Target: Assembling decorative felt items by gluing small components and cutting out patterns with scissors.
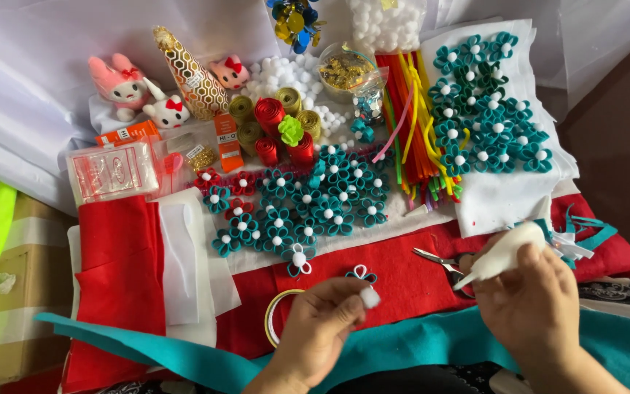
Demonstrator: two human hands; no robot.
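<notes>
Your left hand (320,321) pinches a small white pompom (370,297) between thumb and fingertips, just below a teal felt flower (361,275) lying on the red felt (402,273). Your right hand (535,305) is closed around a white glue bottle (499,254), nozzle pointing down-left toward the pompom.

Risk, judged: the nozzle sits close to your left fingertips; a hard squeeze could glue your fingers or drip on the red felt. The pompom is held by a light pinch and could roll off among the other things.

The scissors (439,259) lie open just beside the nozzle, so a sideways sweep of the right hand may catch them. A tape roll (275,312) lies partly under your left hand.

The teal felt strip (432,343) lines the near edge of the worktop. Open room is the red felt between your hands; beyond it, finished flowers (308,208) and pipe cleaners (410,117) crowd the worktop.
</notes>
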